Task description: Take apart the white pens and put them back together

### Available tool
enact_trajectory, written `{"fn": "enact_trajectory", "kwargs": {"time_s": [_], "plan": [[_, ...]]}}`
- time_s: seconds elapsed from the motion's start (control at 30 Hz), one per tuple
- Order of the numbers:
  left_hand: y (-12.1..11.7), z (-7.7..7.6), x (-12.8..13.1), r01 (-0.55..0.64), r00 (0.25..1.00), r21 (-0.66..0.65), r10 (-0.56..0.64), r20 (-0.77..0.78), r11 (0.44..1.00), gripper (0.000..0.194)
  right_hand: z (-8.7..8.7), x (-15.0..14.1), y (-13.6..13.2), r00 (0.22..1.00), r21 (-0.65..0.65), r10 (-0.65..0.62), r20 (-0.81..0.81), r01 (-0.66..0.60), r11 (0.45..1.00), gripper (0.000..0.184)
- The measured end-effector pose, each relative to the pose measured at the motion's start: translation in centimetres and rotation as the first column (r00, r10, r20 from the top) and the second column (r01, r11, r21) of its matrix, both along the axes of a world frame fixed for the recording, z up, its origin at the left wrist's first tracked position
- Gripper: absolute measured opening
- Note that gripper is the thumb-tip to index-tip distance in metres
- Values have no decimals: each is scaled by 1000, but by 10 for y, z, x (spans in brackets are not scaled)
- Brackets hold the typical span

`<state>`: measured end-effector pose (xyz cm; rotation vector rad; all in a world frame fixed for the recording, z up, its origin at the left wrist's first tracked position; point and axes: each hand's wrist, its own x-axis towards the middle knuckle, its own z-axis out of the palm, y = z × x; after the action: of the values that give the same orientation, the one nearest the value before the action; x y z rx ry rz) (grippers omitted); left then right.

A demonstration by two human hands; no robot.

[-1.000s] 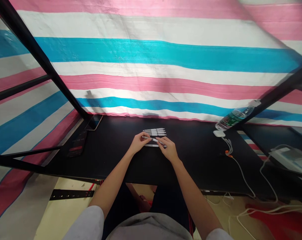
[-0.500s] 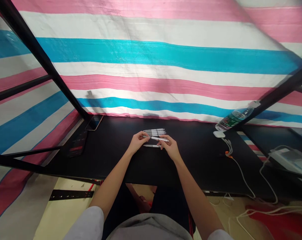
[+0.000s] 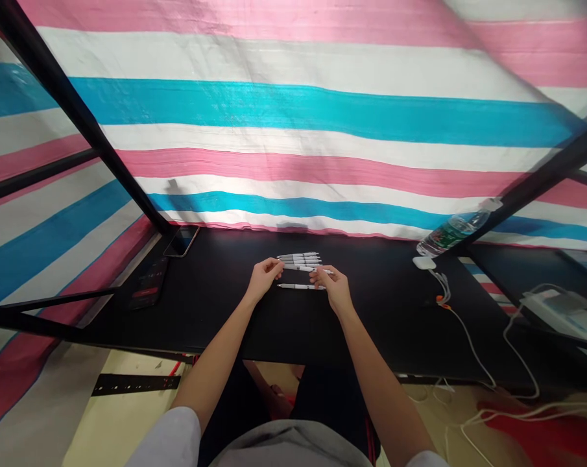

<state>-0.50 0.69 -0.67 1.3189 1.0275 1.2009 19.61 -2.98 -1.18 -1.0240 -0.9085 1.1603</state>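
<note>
Since the earlier head frame, the held pen has come in close to the row of pens on the black desk. The left hand pinches its left end; the right hand has its fingers closed on the right end, near a loose pen lying closer to the person. Good handling here, I judge, means keeping it parallel to the row, ends even, without nudging the others. One container shows: a clear plastic bottle with a green label, contents unclear.
</note>
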Motion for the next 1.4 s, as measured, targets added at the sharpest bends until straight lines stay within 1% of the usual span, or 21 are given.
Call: {"fn": "enact_trajectory", "kwargs": {"time_s": [0.1, 0.2, 0.33, 0.43, 0.5, 0.57, 0.7, 0.77, 0.87, 1.0, 1.03, 1.1, 1.17, 1.23, 1.3, 1.4], "plan": [[1, -1, 0, 40, 999, 9, -40, 35, 999, 32, -2, 1, 1, 1000, -4, -18, 3, 18, 1000, 34], [0, 0, 1, 55, 995, 5, -55, 80, 998, 36, -3, 2, 2, 1000, -12, -18, -6, 18, 1000, 35], [-2, 2, 1, 44, 999, -40, -43, 33, 998, 34, -4, 2, 2, 1000, -11, -17, -20, 17, 1000, 35], [-2, 2, 0, 92, 995, -40, -91, 28, 995, 33, -4, 2, 2, 999, -2, -31, -25, 31, 1000, 34], [-2, 2, 0, 116, 992, -18, -114, 53, 993, 37, -4, 3, 2, 999, -5, -43, -27, 43, 999, 34], [-2, 2, 0, 110, 993, -19, -109, 52, 994, 38, -4, 3, 2, 999, -7, -46, -27, 46, 999, 35], [-3, 2, 1, 82, 996, -67, -84, -28, 994, 36, -8, 4, 4, 999, -2, -38, -14, 38, 999, 35], [-3, 2, 0, 99, 995, -53, -100, -15, 994, 34, -10, 4, 5, 999, 1, -45, -24, 45, 999, 36], [-3, 2, 0, 117, 993, -23, -116, 23, 993, 41, -11, 4, 6, 998, 4, -51, -49, 51, 999, 37], [-3, 2, 1, 65, 996, -53, -68, -59, 996, 37, -11, 4, 6, 999, 16, -30, -43, 31, 999, 37], [-3, 2, 1, 69, 995, -54, -72, -65, 996, 37, -10, 4, 6, 999, 18, -31, -40, 31, 999, 37], [-3, 2, 2, 101, 994, -35, -102, -37, 994, 35, -9, 4, 5, 998, 21, -51, -39, 52, 998, 36], [-3, 1, 3, 118, 993, -13, -118, -2, 993, 41, -8, 4, 5, 996, 22, -75, -46, 77, 997, 37], [-3, 0, 3, 93, 995, -7, -93, -29, 996, 41, -7, 3, 5, 995, 23, -81, -57, 82, 996, 37], [-3, -2, 3, 64, 993, -10, -65, -96, 998, 40, -6, 3, 4, 995, 25, -75, -69, 77, 997, 36], [-3, -2, 2, 88, 987, 10, -86, -138, 996, 39, -7, 2, 4, 994, 27, -75, -84, 78, 997, 34]]}}
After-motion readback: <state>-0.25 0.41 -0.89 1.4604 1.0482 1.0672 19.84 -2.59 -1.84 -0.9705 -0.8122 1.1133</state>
